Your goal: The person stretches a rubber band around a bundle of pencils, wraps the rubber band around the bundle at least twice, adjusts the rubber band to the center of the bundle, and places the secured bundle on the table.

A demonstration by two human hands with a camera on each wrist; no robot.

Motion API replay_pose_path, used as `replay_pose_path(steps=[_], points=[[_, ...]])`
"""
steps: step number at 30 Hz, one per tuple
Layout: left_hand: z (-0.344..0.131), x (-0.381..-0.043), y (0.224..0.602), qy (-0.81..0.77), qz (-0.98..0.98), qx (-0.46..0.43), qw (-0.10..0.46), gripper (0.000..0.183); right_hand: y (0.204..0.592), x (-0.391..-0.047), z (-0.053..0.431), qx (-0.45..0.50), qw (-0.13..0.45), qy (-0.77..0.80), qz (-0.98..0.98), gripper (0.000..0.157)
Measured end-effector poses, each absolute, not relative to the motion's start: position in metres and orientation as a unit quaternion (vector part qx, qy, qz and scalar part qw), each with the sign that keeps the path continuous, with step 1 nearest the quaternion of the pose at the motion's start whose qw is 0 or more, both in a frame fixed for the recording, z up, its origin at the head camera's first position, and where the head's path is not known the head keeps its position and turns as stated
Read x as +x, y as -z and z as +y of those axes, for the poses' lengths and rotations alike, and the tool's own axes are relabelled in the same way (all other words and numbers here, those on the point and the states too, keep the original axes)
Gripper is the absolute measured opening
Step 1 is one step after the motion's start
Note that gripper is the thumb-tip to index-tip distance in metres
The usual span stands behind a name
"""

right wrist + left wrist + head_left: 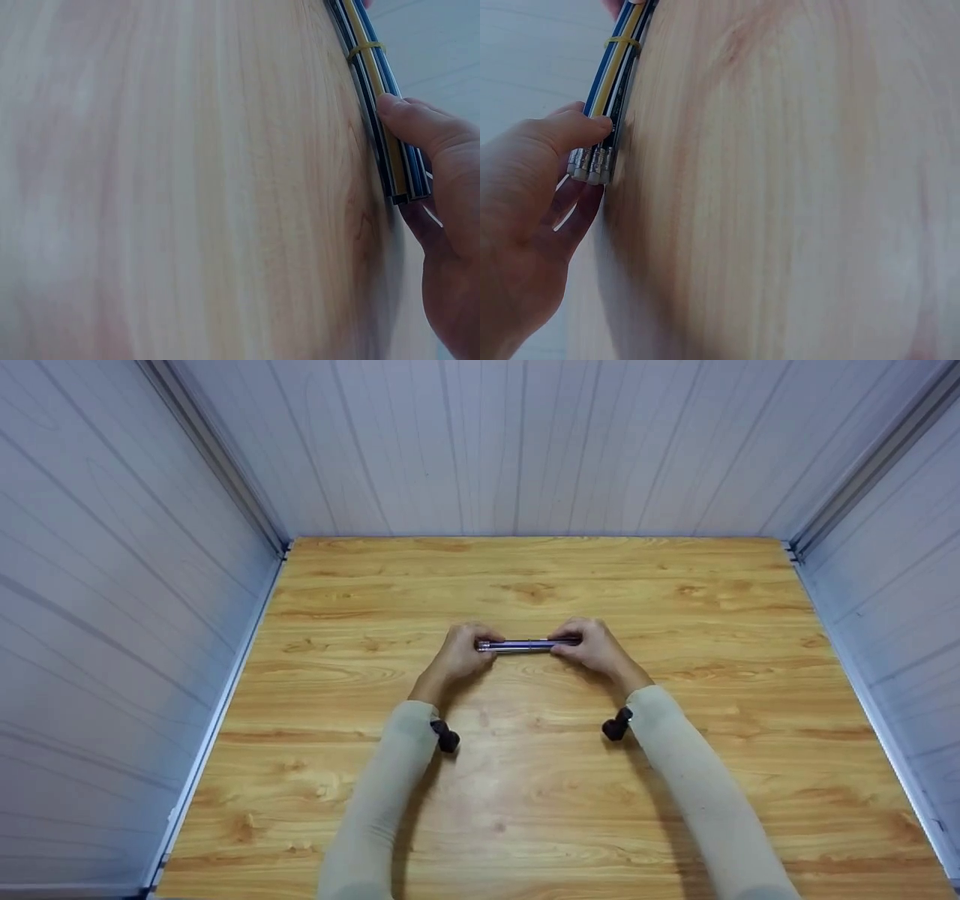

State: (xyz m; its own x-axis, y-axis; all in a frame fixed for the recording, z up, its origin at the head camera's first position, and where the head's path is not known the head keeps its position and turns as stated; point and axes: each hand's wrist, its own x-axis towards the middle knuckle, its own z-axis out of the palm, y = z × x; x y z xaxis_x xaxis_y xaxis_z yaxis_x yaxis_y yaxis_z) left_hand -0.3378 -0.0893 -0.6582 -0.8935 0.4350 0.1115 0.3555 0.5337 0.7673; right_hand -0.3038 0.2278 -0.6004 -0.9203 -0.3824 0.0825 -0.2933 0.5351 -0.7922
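A bundle of pencils (525, 646) lies crosswise between both hands, bound near its middle by a yellow rubber band (622, 41). My left hand (463, 651) pinches the end with the white erasers and metal ferrules, its thumb across the pencils (600, 105) in the left wrist view. The opposite end is held by my right hand (592, 646), thumb on one side and fingers behind. In the right wrist view the pencils (386, 127) show dark, blue and yellow barrels with flat ends. The fingers partly hide both ends.
The bundle is at or just above a wood-grain table (525, 780). Pale panel walls (480, 450) rise at the back and on both sides. A small black device (448, 736) sits at the left wrist, and another black device (616, 724) at the right.
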Motion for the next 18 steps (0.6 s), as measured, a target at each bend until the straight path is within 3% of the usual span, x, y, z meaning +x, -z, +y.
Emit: replay_pose_path(steps=[8,15,18], points=[[-0.086,-0.316,0.625,-0.444,0.869,0.211,0.053,0.031,0.600,-0.303,0.229,-0.191,0.069,0.445,0.872,0.031],[-0.090,-0.332,0.655,-0.450,0.866,0.213,0.050,0.030,0.598,-0.302,0.229,-0.181,0.068,0.458,0.868,0.029],[-0.092,-0.325,0.639,-0.455,0.865,0.207,0.053,0.029,0.594,-0.300,0.230,-0.183,0.068,0.465,0.864,0.029]])
